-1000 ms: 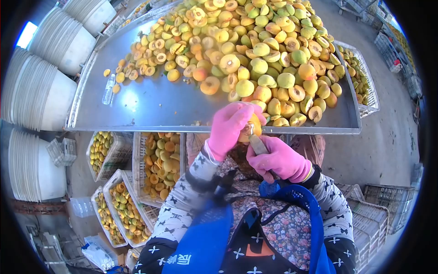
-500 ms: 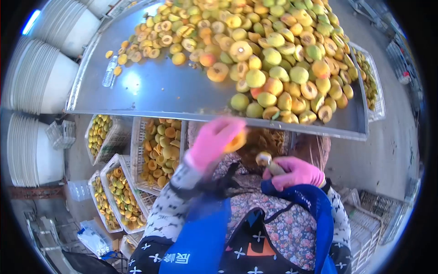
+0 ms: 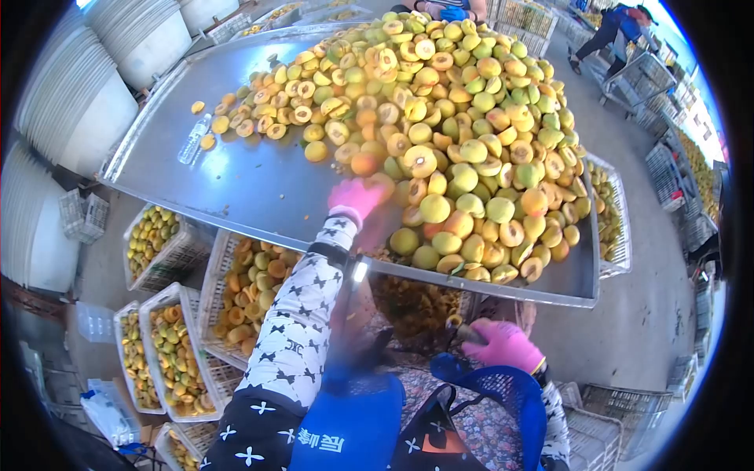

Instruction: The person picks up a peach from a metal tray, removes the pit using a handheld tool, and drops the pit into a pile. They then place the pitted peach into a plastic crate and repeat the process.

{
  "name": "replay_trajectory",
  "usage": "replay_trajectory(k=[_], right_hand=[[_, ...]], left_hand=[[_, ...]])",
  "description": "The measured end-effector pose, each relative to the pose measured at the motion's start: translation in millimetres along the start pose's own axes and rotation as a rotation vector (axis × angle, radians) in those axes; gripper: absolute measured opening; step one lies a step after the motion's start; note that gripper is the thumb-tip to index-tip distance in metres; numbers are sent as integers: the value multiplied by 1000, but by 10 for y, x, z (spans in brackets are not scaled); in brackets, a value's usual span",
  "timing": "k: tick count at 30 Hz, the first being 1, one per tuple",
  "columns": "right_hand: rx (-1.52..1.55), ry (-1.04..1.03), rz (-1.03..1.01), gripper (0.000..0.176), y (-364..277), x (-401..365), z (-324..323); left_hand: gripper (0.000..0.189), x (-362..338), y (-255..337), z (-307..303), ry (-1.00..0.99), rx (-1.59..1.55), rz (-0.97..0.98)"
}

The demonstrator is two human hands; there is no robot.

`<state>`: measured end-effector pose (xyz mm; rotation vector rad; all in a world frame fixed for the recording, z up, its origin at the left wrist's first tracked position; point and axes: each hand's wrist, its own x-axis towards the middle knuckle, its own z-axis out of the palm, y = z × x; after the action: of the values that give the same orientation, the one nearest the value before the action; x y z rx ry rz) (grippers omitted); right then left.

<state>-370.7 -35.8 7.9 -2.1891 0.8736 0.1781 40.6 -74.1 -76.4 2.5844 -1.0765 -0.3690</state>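
Step in hand: fetching fruit. The left hand (image 3: 357, 196), in a pink glove, is stretched up over the near rim of the steel counter (image 3: 236, 169) to the near-left edge of the peach pile (image 3: 463, 133).
Left hand: blurred, with its fingers (image 3: 378, 185) at the nearest peaches. I cannot tell whether it is closed on one or only touching.
Right hand: the right hand (image 3: 509, 345), also in a pink glove, is low by the lap, below the counter's near edge, and closed around a small pitting tool (image 3: 462, 333).
Peaches: whole and halved fruit are heaped across the counter's far and right parts. Cut halves fill the crates (image 3: 251, 290) on the floor under the near-left side.
Next move calls for: a firm grip on one whole peach at the pile's edge without setting its neighbours rolling off the rim. The peach then comes down to the tool.
Writing: white characters on the blue apron (image 3: 353, 424) are cut off and not fully readable. The label on the plastic bottle (image 3: 192, 141), at the far left of the counter, is too small to read.
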Motion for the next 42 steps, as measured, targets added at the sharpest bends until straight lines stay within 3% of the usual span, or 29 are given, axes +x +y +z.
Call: replay_trajectory(k=[1, 4, 7, 11, 13, 15, 16, 18, 20, 21, 23, 26, 28, 30, 32, 35, 38, 39, 42], right_hand=[[-81, -59, 36, 34, 40, 2, 41], [-129, 27, -87, 33, -51, -30, 41], [172, -51, -4, 31, -130, 109, 24], [200, -25, -192, 31, -102, 233, 61], [427, -187, 38, 30, -419, 222, -224], [382, -17, -183, 33, -260, 291, -92], [297, 219, -226, 32, -189, 341, 54], [107, 679, -316, 31, -55, 443, 390], [-230, 455, -112, 30, 126, 401, 600], [-397, 345, -15, 30, 203, 381, 648], [-181, 310, -38, 29, 209, 263, 686], [2, 274, -18, 33, 19, 103, 532], [136, 346, -43, 37, -40, 125, 522], [180, 503, -167, 41, -161, 204, 494], [210, 598, -148, 43, -311, 231, 416], [94, 773, -170, 31, -208, 293, 364], [121, 772, 152, 23, 181, 136, -111], [76, 982, 115, 19, 508, 182, -228], [-136, 1119, 271, 18, 1363, 62, -722]], left_hand=[[65, 17, 56, 46, 8, -84, 19], [58, -124, 33, 166, 15, -346, 111], [43, -387, -151, 212, 31, -688, 282], [33, -606, -246, -15, 64, -1133, 327], [34, -870, -218, -280, -65, -1466, 324], [40, -1053, -229, -373, -278, -1880, 220], [45, -1109, -241, -376, -396, -2095, 143], [46, -1222, -258, -296, -410, -2091, 36], [49, -1315, -300, -184, -429, -1999, -53], [46, -1363, -248, -190, -408, -1922, -1], [40, -1525, -181, -235, -348, -1763, 77], [40, -1457, -281, -105, -409, -1886, 102], [41, -1555, -145, 113, 73, -1445, 468], [42, -1661, -17, 66, 33, -1554, 407], [43, -1794, 214, -198, -604, -2181, -110], [46, -1771, 196, -60, -681, -2110, 8], [53, -1859, 165, -182, -600, -1945, -95], [54, -1870, 115, -176, -601, -1925, -106], [58, -1851, -26, -146, -557, -1873, -85]])
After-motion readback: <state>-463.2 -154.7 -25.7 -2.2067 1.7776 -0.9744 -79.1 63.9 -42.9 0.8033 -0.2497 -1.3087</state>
